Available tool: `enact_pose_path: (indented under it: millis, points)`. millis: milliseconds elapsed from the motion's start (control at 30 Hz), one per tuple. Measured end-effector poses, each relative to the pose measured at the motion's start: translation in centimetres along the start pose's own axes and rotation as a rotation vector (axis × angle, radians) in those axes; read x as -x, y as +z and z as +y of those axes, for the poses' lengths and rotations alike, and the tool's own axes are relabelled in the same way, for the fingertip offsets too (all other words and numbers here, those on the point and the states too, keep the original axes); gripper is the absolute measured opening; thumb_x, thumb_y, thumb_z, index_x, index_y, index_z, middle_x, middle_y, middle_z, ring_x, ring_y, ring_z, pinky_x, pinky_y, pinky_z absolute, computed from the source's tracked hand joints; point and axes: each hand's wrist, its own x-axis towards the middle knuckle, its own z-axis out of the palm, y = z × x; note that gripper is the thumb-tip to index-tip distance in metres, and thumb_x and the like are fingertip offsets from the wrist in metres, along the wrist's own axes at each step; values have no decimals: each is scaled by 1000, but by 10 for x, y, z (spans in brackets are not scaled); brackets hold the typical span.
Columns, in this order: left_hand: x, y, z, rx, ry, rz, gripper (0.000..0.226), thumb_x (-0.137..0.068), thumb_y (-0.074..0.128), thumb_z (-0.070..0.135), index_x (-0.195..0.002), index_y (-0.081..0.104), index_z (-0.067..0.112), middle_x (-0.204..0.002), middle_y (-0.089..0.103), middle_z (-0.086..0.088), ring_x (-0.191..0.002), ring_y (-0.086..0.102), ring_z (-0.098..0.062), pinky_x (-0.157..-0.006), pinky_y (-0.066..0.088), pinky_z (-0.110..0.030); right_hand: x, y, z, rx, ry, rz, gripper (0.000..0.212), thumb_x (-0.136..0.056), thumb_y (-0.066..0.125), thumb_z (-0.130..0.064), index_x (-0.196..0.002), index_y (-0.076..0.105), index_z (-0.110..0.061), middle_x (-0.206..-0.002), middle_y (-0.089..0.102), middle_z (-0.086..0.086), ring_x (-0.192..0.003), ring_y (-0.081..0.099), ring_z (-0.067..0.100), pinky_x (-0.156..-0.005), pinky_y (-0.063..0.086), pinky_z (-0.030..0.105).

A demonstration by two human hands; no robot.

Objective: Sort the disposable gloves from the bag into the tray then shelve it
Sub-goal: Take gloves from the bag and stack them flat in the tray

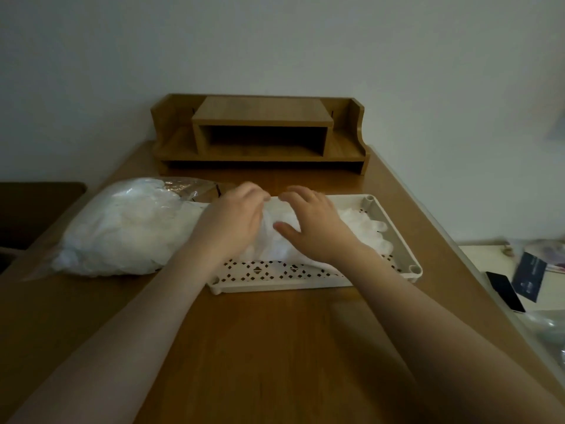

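On the wooden counter (275,347) everything sits within easy arm's reach, laid out in a line that suits the job. At the far edge, against the wall, stands the wooden shelf unit (260,133), its middle opening facing the person and looking wide enough to take the tray later, so it probably waits there as the last stop. Nearer, on the left, lies the clear plastic bag (122,231), on its side and bulging with white gloves, its mouth turned toward the tray so that gloves can be drawn straight across. Just beside it, touching or nearly so, is the white perforated tray (400,240), long side toward the person. A pile of disposable gloves (363,231) already lies in it, glove fingers pointing to the right end, which suggests they are being laid flat and aligned rather than dumped.

Both hands work over the tray's left half. The left hand (235,215) has its fingers curled down onto the glove material at the far rim; its grip seems to pinch the gloves, though the fingertips are partly hidden. The right hand (308,224) rests fingers spread and fairly straight on top of the pile, thumb out, an open grip pressing the gloves flat. Sorting looks well short of done, since the bag is still full.

At the right edge, off the counter, lie a dark phone (504,292) and a dark card (529,276).
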Motion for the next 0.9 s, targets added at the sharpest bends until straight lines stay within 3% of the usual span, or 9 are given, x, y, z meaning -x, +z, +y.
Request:
enact_pose_path:
  millis: [67, 100, 200, 300, 400, 567, 767, 900]
  points:
    - [0, -14, -10, 196, -126, 162, 32, -101, 36, 16, -129, 51, 16, -126, 54, 2, -108, 54, -11, -82, 39, -16, -11, 3, -21, -179, -51, 94, 34, -97, 49, -25, -129, 53, -12, -138, 48, 6, -121, 49, 22, -103, 40, 33]
    - [-1, -21, -16, 291, -190, 228, 31, -101, 35, 15, -127, 51, 16, -120, 56, 2, -101, 55, -9, -77, 39, -14, -16, 8, -32, -231, -74, 105, 28, -97, 49, -19, -121, 59, -11, -129, 55, 6, -110, 56, 21, -96, 46, 32]
    - [-5, -31, -37, 504, -326, 302, 27, -102, 31, 15, -115, 54, 19, -106, 59, 5, -83, 57, -3, -69, 42, -13, -29, 27, -59, -282, -140, 3, 25, -96, 50, -12, -117, 63, -10, -121, 62, 6, -107, 57, 18, -94, 46, 31]
    - [-5, -33, -52, 583, -324, 177, 26, -101, 32, 13, -104, 56, 23, -100, 61, 6, -82, 60, -4, -73, 47, -18, -36, 47, -74, -235, -150, -178, 37, -92, 56, -15, -130, 55, -15, -135, 54, 4, -123, 48, 19, -103, 37, 30]
    - [0, -36, -65, 543, -272, 2, 25, -100, 36, 12, -101, 58, 24, -98, 62, 9, -84, 61, -3, -77, 49, -21, -42, 52, -83, -158, -146, -201, 42, -90, 58, -14, -132, 54, -12, -134, 53, 6, -123, 47, 21, -102, 35, 29]
    - [1, -38, -80, 545, -267, -104, 24, -99, 41, 10, -102, 62, 23, -96, 64, 12, -87, 62, -2, -80, 50, -21, -54, 50, -80, -129, -41, -149, 16, -92, 56, -14, -103, 68, -12, -99, 64, 1, -86, 58, 15, -82, 47, 23]
    - [1, -31, -77, 499, -212, -217, 14, -94, 54, 27, -105, 64, 28, -98, 61, 16, -91, 57, 1, -75, 44, -18, -50, 46, -64, -546, 87, 60, 9, -88, 63, -16, -80, 66, -16, -83, 67, 1, -79, 63, 17, -76, 54, 30]
    - [1, -31, -75, 554, -182, -256, 25, -82, 67, 40, -105, 61, 33, -103, 61, 19, -95, 56, 3, -81, 47, -18, -47, 35, -57, -910, 251, 82, 15, -91, 56, -8, -78, 60, -14, -79, 62, 3, -75, 60, 19, -71, 53, 33]
